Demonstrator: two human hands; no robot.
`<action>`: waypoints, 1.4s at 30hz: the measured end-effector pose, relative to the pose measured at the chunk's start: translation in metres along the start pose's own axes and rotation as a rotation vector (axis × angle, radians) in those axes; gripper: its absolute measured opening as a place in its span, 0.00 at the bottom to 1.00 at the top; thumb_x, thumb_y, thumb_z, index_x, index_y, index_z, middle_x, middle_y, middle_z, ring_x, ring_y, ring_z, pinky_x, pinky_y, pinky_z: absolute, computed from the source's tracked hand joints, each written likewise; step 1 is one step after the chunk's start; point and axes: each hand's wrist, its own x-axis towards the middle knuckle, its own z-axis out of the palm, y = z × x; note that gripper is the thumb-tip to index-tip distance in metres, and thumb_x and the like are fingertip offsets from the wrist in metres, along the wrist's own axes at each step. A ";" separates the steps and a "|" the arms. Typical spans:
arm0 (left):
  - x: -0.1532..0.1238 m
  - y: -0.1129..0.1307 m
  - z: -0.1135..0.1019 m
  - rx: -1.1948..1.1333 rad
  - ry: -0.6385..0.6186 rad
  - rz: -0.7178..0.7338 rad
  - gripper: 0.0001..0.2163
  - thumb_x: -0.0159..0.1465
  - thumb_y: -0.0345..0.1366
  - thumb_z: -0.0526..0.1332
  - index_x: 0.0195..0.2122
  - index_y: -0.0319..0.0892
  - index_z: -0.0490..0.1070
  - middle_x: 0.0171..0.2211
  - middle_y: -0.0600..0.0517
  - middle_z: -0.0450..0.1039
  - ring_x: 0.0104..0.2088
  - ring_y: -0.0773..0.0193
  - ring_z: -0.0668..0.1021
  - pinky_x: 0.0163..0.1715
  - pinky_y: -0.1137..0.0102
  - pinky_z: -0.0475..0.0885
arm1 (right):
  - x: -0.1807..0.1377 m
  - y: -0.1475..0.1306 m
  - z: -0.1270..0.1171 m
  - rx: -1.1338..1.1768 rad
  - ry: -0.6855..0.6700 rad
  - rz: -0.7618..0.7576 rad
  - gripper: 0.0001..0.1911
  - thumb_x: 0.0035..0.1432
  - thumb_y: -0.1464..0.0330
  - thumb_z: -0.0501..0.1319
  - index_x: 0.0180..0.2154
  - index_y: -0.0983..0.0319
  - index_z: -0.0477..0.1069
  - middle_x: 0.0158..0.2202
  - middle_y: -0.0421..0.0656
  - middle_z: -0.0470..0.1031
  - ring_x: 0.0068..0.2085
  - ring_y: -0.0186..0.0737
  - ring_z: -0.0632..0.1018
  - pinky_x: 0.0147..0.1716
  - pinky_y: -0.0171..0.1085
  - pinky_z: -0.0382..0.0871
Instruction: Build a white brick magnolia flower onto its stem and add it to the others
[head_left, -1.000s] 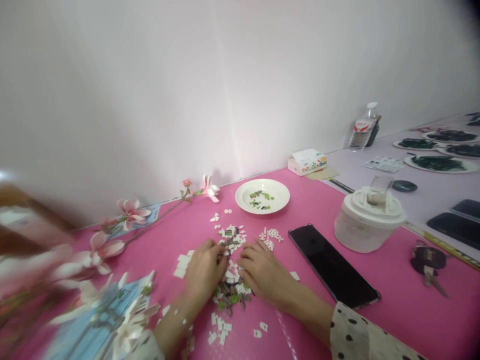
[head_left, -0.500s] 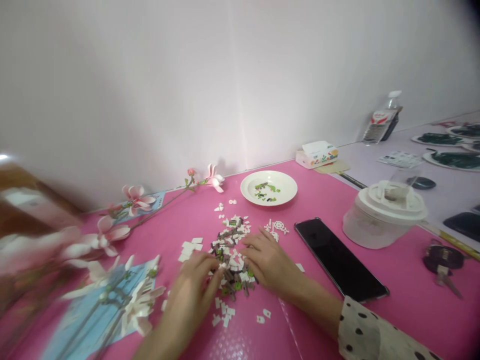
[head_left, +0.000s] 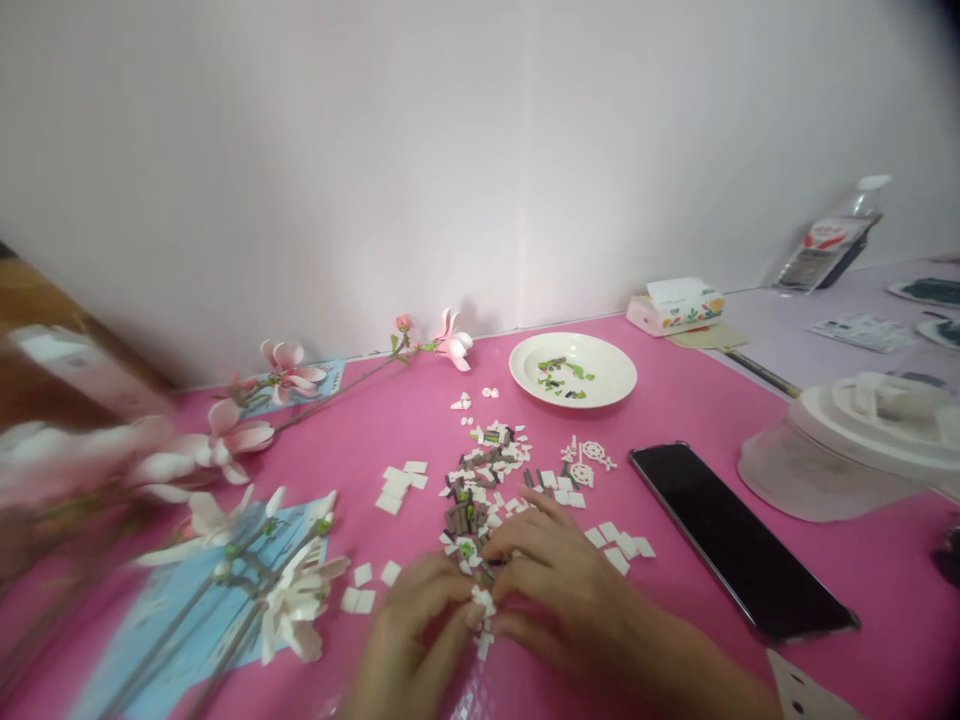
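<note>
Both my hands meet at the near end of a pile of small white, brown and green building pieces (head_left: pixel 487 478) on the pink mat (head_left: pixel 697 400). My left hand (head_left: pixel 412 640) has its fingers curled, pinching a small white piece (head_left: pixel 480 598) at the fingertips. My right hand (head_left: pixel 559 585) lies over the pile's near edge with fingers bent, touching the same spot; what it holds is hidden. Loose white tiles (head_left: pixel 397 485) lie to the left of the pile.
A white plate (head_left: pixel 600 378) with green bits stands behind the pile. A black phone (head_left: pixel 739 540) lies to the right, a white lidded container (head_left: pixel 847 445) beyond it. Pink-white brick flowers (head_left: pixel 240 440) and a blue booklet (head_left: pixel 180 610) occupy the left. A tissue box (head_left: pixel 679 303) and bottle (head_left: pixel 832 238) stand by the wall.
My view has swung left and nearer. Both hands have drawn back toward me to the pile's near end and come together, the left hand now pinching a white piece.
</note>
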 end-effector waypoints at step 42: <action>-0.001 0.011 -0.027 0.650 -0.288 -0.057 0.07 0.60 0.24 0.57 0.35 0.42 0.72 0.34 0.47 0.73 0.37 0.49 0.75 0.42 0.51 0.65 | -0.004 -0.005 -0.009 -0.055 -0.400 0.145 0.12 0.66 0.78 0.57 0.34 0.60 0.75 0.33 0.40 0.76 0.37 0.40 0.73 0.41 0.40 0.64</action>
